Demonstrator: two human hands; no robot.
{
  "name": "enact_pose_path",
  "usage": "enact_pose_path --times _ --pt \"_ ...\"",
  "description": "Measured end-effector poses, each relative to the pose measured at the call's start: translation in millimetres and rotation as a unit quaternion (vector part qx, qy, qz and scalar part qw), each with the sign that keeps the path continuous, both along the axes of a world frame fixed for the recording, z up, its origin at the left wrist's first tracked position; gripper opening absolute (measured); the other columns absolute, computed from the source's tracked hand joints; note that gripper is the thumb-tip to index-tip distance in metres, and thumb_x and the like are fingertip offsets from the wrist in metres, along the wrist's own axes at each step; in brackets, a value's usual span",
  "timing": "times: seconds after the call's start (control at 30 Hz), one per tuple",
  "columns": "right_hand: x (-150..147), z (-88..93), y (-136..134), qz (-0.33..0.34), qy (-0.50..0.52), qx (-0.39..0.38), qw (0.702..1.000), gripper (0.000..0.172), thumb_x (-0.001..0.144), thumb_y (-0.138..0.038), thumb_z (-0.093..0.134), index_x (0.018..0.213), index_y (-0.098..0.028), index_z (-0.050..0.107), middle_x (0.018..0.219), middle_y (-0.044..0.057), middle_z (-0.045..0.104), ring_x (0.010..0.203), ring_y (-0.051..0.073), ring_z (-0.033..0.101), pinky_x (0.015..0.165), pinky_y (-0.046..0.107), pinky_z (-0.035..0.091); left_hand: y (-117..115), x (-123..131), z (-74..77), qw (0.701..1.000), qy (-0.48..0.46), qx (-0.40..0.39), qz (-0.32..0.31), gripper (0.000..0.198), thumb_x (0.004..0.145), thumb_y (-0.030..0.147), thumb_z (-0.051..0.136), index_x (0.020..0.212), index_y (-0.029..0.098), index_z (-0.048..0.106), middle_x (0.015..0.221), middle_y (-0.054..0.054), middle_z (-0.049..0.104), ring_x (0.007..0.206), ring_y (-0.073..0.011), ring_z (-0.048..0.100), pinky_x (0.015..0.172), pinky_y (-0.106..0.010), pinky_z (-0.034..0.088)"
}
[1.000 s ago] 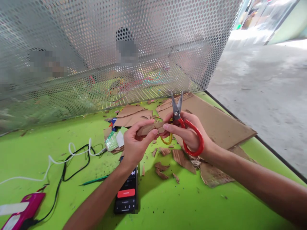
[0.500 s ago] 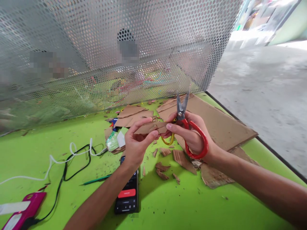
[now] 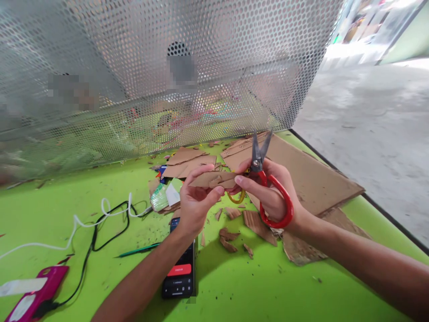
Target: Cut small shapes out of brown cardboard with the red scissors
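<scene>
A small strip of brown cardboard [image 3: 214, 180] is held up between both hands above the green table. My left hand [image 3: 197, 201] pinches its left part between thumb and fingers. On its right end, the thumb and fingers of my right hand [image 3: 271, 188] press together. That same hand carries red-handled scissors [image 3: 257, 165], blades apart and pointing away, with the handle loops around the palm side. Behind the strip, a yellow-handled tool [image 3: 237, 197] shows only in part. Torn cardboard scraps [image 3: 229, 237] lie below the hands.
A large cardboard sheet [image 3: 311, 170] lies at right, near the table edge. A phone [image 3: 177, 279] and a green pencil [image 3: 137, 250] are by my left forearm. White and black cables [image 3: 90, 241] lead toward a magenta device [image 3: 50, 286]. A perforated metal screen [image 3: 214, 67] stands behind.
Both hands, the strip and the scissors appear slightly farther right and lower, and the whole view has shifted similarly. Both hands keep their hold on the cardboard.
</scene>
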State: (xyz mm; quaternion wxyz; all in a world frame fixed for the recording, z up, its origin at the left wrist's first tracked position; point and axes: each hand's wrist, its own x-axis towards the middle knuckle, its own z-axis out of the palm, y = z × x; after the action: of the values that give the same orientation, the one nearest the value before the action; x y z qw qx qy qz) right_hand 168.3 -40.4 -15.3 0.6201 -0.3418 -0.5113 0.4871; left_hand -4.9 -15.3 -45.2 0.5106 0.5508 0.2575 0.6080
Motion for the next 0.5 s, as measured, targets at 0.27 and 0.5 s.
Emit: enact_pose_path --times 0.27,0.5 --pt "-3 -3.6 -2 -0.023 -0.005 0.01 1.0 0.022 0.079 -0.026 0.088 0.089 -0.022 0.069 0.077 -0.004 0.067 0.062 0.014 0.07 0.061 0.027 0.06 -9 7 2.6 0.997 -0.003 -0.077 0.005 0.037 0.08 0.032 0.088 0.112 0.022 0.072 0.092 -0.003 0.079 0.072 -0.0137 0.072 0.065 -0.023 0.06" --pt "-6 -2.5 -3 -0.029 0.009 -0.004 1.0 0.021 0.081 -0.031 0.085 0.089 -0.023 0.067 0.076 -0.003 0.068 0.058 0.016 0.07 0.061 0.032 0.063 -12 12 4.6 0.995 0.038 -0.087 0.039 0.029 0.082 0.04 0.084 0.096 0.018 0.072 0.083 -0.003 0.078 0.071 -0.0152 0.069 0.067 -0.026 0.059"
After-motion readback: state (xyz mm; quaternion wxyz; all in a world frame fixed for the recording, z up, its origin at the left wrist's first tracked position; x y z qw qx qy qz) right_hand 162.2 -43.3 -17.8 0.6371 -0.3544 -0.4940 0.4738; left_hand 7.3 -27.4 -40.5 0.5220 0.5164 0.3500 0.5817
